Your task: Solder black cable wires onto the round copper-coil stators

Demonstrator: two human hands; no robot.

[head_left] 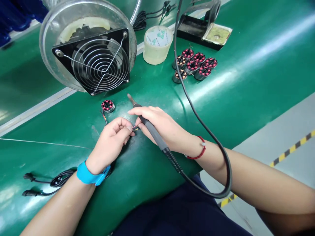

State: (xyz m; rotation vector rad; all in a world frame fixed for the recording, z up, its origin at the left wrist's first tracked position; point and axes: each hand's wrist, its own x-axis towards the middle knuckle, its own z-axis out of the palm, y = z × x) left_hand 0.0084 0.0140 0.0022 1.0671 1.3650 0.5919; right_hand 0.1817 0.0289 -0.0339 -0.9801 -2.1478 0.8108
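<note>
My left hand pinches thin coloured wires between thumb and fingers, low over the green bench. A soldering iron rests in my right hand, its tip pointing up and away to the left. The right fingertips also meet the wire ends; whether they grip them is hard to make out. Just beyond my left hand lies a small motor stator with red windings, and a short lead of coloured wires runs down from it. A blue band circles my left wrist.
A fume fan stands at the back left beside a tape roll. Several stators sit further right, before a soldering iron stand with a sponge. Black cables lie at lower left. The iron's cord loops over my right forearm.
</note>
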